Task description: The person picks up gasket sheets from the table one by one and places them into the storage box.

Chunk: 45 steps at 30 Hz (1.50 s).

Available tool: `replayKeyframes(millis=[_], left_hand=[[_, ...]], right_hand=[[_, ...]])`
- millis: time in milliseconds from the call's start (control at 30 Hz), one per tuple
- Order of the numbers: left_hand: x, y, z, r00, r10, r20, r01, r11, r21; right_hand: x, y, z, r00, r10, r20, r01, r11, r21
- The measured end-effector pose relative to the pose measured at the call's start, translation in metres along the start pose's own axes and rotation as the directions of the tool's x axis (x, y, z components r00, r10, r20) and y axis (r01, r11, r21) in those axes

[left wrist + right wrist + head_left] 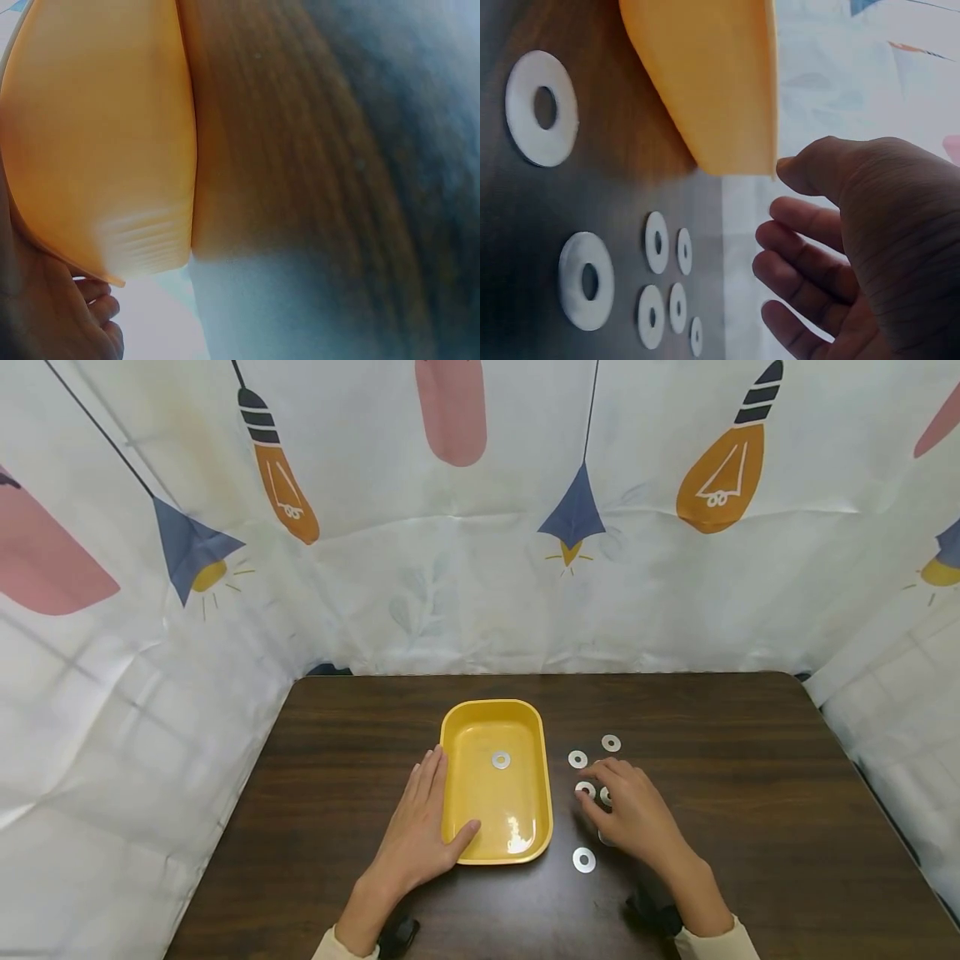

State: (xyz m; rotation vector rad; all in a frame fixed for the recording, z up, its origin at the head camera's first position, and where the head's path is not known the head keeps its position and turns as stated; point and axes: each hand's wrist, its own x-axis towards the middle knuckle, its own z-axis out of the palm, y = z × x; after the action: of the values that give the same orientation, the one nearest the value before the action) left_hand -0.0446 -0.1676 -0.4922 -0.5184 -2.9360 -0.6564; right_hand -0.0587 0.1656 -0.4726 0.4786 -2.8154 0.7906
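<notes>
A yellow rectangular tray [480,827] lies on the table with one flat metal washer [495,761] inside. My left hand [420,835] rests along the tray's left side, its fingers straight against the rim and the thumb reaching over the near left corner. Right of the tray, my right hand [637,814] hovers above several loose washers, fingers loosely bent and apart. Nothing shows between its thumb and fingers in the right wrist view, where larger-looking washers [522,112] lie flat nearby. In the head view the hand partly covers some of them.
The dark wooden table [750,760] reaches back to a pale curtain [495,602] printed with lamps and bulbs. One washer [575,861] lies nearest the front, off the tray's near right corner; another [604,743] lies farthest back.
</notes>
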Motion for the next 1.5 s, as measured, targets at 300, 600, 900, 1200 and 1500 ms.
replayKeyframes(millis=[300, 600, 900, 1200, 1500], left_hand=[[0.000, 0.001, 0.000, 1.000, -0.021, 0.011, 0.021, 1.000, -0.012], [-0.003, 0.003, 0.002, 1.000, -0.023, 0.010, 0.024, 1.000, -0.008], [-0.008, 0.005, 0.003, 0.999, -0.038, 0.013, 0.039, 0.999, -0.025], [-0.005, 0.006, 0.003, 1.000, -0.023, 0.007, 0.023, 1.000, -0.017], [-0.003, 0.003, -0.001, 0.999, -0.031, 0.017, 0.031, 1.000, -0.006]], right_hand=[[-0.019, 0.004, 0.003, 1.000, 0.007, -0.017, -0.007, 0.999, -0.044], [-0.037, 0.008, 0.003, 1.000, 0.021, -0.010, -0.021, 0.997, -0.072], [-0.055, 0.017, 0.004, 0.999, 0.052, -0.005, -0.053, 0.993, -0.110], [-0.061, 0.018, 0.006, 0.999, 0.044, -0.021, -0.046, 0.991, -0.124], [-0.063, 0.016, 0.010, 0.999, 0.028, -0.047, -0.034, 0.991, -0.133]])
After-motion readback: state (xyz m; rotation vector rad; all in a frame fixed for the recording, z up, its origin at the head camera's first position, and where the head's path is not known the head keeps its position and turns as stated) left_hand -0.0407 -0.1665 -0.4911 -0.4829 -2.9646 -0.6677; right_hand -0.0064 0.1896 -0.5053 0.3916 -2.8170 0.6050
